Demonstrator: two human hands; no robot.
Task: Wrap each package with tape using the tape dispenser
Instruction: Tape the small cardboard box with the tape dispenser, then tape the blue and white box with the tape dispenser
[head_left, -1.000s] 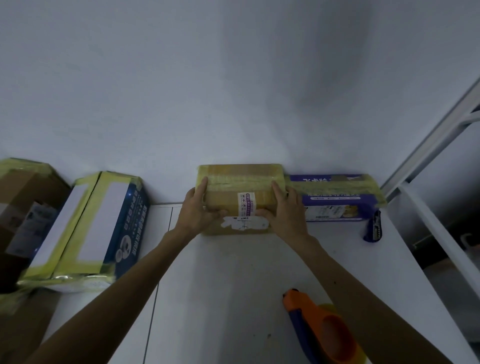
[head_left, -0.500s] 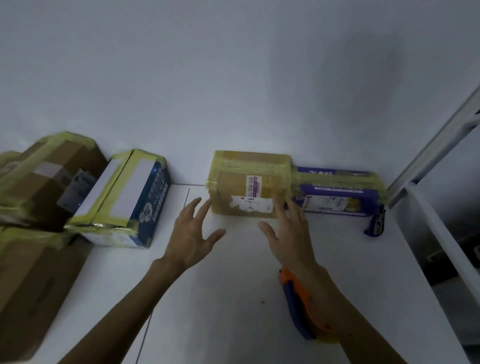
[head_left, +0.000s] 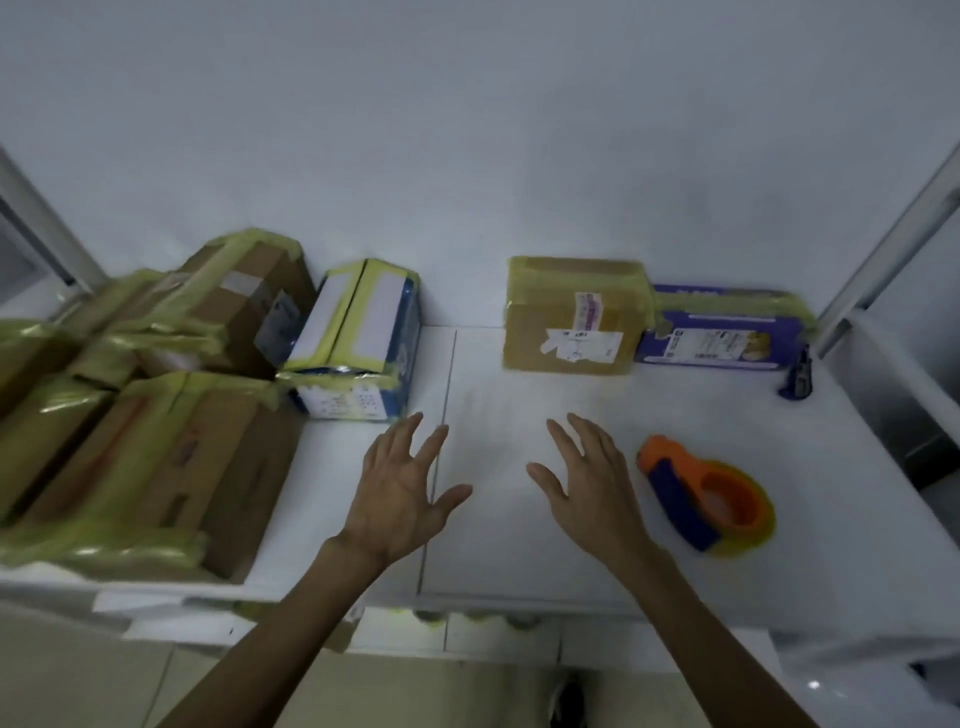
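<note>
Left hand (head_left: 400, 493), right hand (head_left: 589, 496) spread, seemingly above table (head_left: 498, 561)

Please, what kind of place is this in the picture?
Probably a small parcel-packing station, though I cannot be sure. Taped cardboard boxes stand on a white table, a brown box carries shipping labels, and an orange tape dispenser lies near the right hand.

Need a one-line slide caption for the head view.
Left hand and right hand hover open over the table; dispenser lies right, taped brown box behind.
</note>
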